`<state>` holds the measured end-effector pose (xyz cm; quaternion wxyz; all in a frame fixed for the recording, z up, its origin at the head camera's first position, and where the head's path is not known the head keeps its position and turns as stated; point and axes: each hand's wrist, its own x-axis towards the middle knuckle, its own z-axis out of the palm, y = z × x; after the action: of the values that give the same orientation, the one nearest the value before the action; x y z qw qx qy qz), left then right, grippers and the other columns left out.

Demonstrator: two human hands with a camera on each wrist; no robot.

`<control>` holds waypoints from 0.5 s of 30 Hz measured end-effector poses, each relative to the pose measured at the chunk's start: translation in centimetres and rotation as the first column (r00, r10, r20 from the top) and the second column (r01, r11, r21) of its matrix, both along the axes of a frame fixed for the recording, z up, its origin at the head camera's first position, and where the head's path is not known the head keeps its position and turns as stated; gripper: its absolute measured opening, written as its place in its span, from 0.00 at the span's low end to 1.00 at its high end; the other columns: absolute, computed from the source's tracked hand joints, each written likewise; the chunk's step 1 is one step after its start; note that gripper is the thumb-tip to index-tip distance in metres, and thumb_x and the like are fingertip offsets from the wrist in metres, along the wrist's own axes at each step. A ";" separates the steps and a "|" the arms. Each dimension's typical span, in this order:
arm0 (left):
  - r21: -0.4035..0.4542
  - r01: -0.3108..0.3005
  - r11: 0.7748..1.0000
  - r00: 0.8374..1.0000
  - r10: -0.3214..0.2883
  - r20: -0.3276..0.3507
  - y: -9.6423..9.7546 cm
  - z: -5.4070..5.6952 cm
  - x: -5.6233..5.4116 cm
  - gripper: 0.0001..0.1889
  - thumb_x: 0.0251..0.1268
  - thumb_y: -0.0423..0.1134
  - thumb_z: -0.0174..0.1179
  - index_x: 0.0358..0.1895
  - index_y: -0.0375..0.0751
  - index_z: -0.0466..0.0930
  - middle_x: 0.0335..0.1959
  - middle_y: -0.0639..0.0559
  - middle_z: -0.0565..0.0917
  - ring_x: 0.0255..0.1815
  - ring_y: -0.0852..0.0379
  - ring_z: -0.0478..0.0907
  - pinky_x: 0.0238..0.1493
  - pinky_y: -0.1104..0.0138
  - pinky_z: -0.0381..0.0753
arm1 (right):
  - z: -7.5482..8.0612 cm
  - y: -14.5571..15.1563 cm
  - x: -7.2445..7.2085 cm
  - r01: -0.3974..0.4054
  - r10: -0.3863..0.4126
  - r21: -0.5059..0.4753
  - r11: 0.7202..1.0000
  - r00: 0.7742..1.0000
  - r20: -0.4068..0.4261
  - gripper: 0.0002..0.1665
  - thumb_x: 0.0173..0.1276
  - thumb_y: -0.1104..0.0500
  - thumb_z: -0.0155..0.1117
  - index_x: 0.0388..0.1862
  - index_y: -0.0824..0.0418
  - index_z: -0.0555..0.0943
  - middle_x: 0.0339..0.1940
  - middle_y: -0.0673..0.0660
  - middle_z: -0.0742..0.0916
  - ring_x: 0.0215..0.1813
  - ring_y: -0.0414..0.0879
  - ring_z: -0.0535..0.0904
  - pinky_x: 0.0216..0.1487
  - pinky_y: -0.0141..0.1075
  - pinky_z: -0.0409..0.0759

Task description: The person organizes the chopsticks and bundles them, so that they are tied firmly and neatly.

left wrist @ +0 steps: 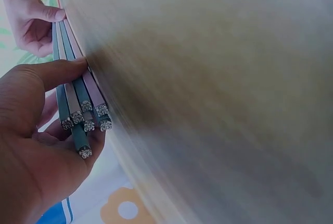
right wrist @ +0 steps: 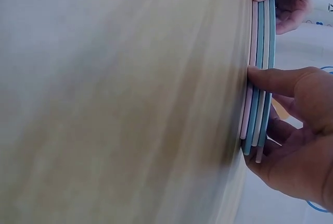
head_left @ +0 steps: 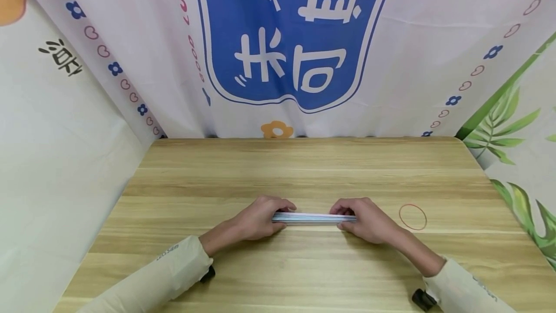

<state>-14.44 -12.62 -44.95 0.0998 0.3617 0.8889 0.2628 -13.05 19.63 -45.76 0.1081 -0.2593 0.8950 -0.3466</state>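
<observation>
A bundle of chopsticks (head_left: 309,218) in pink, pale and blue-green lies crosswise, low at the tabletop. My left hand (head_left: 262,218) grips its left end between thumb and fingers, while my right hand (head_left: 366,220) grips the right end the same way. In the left wrist view, the chopsticks' (left wrist: 83,86) ends carry silvery patterned tips and sit unevenly, one jutting out below the others. Plain, thinner ends show by my right hand (right wrist: 307,125) in the right wrist view, also at differing lengths. Fingers hide part of the bundle.
A thin red ring (head_left: 417,229), like a rubber band, lies on the wooden table (head_left: 304,274) to the right of my right hand. A printed curtain (head_left: 412,76) hangs along the table's back edge. Pale cloth (head_left: 56,158) hangs at the left, leaf-patterned cloth (head_left: 521,168) at the right.
</observation>
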 end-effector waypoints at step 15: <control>0.004 -0.049 0.999 0.999 0.049 0.002 0.3 0.1 0.1 0.25 0.64 0.30 0.75 0.65 0.41 0.85 0.50 0.49 0.93 0.51 0.57 0.90 0.50 0.65 0.87 | 0.1 0.0 0.4 -0.010 0.011 0.019 1.000 0.999 -0.037 0.09 0.71 0.64 0.75 0.44 0.50 0.89 0.37 0.43 0.88 0.36 0.33 0.76 0.39 0.30 0.78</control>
<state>-14.36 -12.37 -44.90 0.0934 0.3396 0.8969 0.2675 -12.63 19.64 -45.68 0.0956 -0.2692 0.8987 -0.3326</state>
